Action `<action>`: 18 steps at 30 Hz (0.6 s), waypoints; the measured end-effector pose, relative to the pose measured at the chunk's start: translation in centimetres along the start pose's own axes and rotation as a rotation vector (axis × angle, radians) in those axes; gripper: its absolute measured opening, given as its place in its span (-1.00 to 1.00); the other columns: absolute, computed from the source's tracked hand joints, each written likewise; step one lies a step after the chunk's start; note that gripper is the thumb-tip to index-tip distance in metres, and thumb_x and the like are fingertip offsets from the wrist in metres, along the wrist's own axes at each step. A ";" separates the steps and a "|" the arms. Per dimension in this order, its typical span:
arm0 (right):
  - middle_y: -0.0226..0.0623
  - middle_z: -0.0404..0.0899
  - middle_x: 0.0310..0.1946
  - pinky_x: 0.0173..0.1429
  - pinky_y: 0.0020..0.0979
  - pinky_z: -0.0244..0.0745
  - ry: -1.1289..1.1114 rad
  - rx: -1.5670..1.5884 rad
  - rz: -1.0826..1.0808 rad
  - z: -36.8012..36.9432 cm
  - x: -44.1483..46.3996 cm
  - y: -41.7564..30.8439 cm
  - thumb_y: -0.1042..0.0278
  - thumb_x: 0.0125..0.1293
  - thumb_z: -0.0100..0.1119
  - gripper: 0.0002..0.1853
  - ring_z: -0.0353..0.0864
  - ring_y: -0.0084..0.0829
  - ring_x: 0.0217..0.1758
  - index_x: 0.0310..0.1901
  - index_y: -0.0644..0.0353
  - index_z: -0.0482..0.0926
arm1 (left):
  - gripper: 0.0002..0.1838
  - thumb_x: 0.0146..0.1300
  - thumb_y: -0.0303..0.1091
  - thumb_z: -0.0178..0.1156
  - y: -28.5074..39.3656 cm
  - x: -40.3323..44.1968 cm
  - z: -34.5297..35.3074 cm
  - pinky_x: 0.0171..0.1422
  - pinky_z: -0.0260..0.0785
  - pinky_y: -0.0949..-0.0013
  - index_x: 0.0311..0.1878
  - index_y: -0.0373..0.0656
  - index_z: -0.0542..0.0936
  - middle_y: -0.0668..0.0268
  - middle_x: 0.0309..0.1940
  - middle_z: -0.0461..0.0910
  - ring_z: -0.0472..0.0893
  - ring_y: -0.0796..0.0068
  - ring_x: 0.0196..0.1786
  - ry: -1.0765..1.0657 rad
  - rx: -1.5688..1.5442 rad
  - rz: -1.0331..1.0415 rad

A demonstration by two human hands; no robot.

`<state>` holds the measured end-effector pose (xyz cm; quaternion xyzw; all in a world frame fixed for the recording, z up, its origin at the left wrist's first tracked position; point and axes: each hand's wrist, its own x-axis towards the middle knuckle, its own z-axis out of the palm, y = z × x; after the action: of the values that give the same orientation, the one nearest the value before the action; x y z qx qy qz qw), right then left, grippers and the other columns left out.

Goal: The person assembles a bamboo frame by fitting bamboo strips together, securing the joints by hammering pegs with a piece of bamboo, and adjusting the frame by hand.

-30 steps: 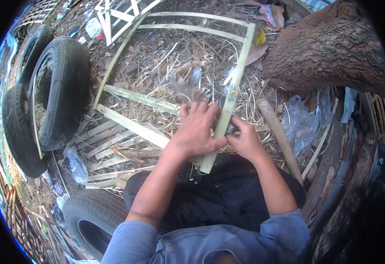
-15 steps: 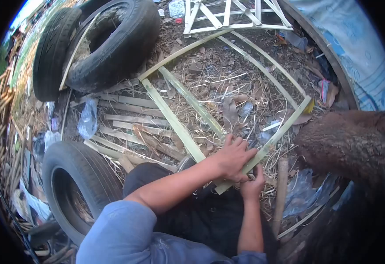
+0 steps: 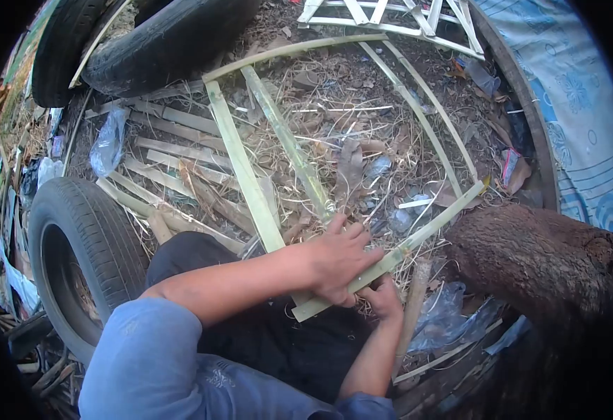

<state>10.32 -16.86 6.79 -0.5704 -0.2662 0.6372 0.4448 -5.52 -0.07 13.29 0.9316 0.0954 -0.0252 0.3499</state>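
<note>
A four-sided frame of pale green bamboo strips lies tilted over the ground, its near bamboo strip [image 3: 429,227] running up to the right across my lap. My left hand [image 3: 340,262] is closed over this strip from above, near its lower left end, with the fingers pointing away from me. From below, my right hand [image 3: 383,297] grips the strip's near edge close beside it; its fingertips are partly hidden. Two side strips, a wide bamboo strip [image 3: 243,164] and a narrower bamboo strip [image 3: 289,143], run from the far bamboo strip [image 3: 292,49] toward my left hand.
A tyre [image 3: 110,238] stands at my left, with more tyres [image 3: 173,49] farther back. Loose bamboo slats [image 3: 180,150] lie on the littered ground. A thick log [image 3: 530,245] is at right, near a blue patterned cloth [image 3: 572,105]. Another white lattice frame [image 3: 390,28] sits at the back.
The whole view has shifted, so the frame, hands and tyres appear farther left. Both hands stay on the near strip, with little change in their grip.
</note>
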 end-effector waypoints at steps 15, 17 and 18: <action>-0.08 0.56 0.11 -0.05 -0.52 0.53 0.640 -0.433 0.080 0.3 0.9 -1.6 0.65 0.21 0.19 -0.40 0.63 -0.44 0.04 0.31 0.34 0.32 | -0.17 -0.12 0.06 0.38 0.0 -0.8 -3.2 0.41 0.00 -0.04 0.19 -0.26 0.43 0.05 -0.05 0.41 0.36 0.05 0.18 0.019 -0.042 0.006; -0.08 0.49 0.17 -0.01 -0.50 0.53 0.653 -0.381 0.075 -0.5 0.1 -1.4 0.57 0.26 0.10 -0.39 0.56 -0.42 0.14 0.37 0.35 0.24 | -0.15 -0.12 0.07 0.39 0.0 -0.4 -2.1 0.41 0.00 -0.05 0.20 -0.27 0.42 0.05 -0.04 0.41 0.36 0.06 0.18 0.017 -0.022 0.001; -0.08 0.49 0.17 -0.01 -0.50 0.53 0.659 -0.377 0.071 -0.4 0.1 -1.6 0.57 0.26 0.10 -0.39 0.56 -0.42 0.14 0.37 0.35 0.24 | -0.14 -0.12 0.07 0.40 0.0 -0.1 -1.7 0.42 0.00 -0.06 0.21 -0.28 0.42 0.05 -0.03 0.41 0.36 0.06 0.19 0.014 -0.022 0.000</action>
<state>11.10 -16.12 8.00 -0.8254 -0.2017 0.3742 0.3715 -5.70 0.98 14.57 0.9278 0.0982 -0.0179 0.3595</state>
